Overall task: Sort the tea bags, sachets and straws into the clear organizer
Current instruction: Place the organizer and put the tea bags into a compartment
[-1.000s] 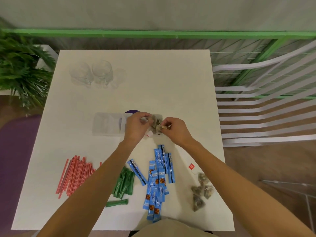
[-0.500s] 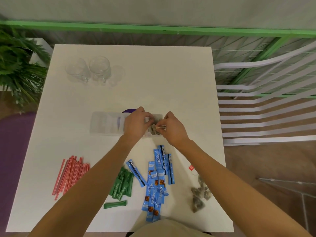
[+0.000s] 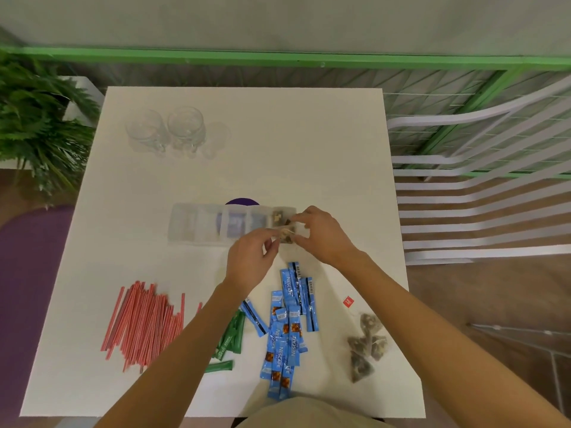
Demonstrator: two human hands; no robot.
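- Reaches in with both forearms from the near edge, wrists converging over the right end of the clear organizer (image 3: 197,225).
- Curls the left hand (image 3: 250,262), thumb and forefinger pinched on the left side of a tea bag (image 3: 285,236).
- Arches the right hand (image 3: 323,234) beside it, fingertips nipping the same tea bag from the right.
- Holds that tea bag between the two grips, over the near wall of the rightmost compartment, close to the other tea bags (image 3: 279,217) inside.
- Has loose tea bags (image 3: 366,344), blue sachets (image 3: 290,332), green sachets (image 3: 231,338) and red straws (image 3: 145,325) lying on the white table (image 3: 278,149), nearer the body.

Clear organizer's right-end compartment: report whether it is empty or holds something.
Holds something: brownish tea bags lie in the right-end compartment of the clear plastic organizer.
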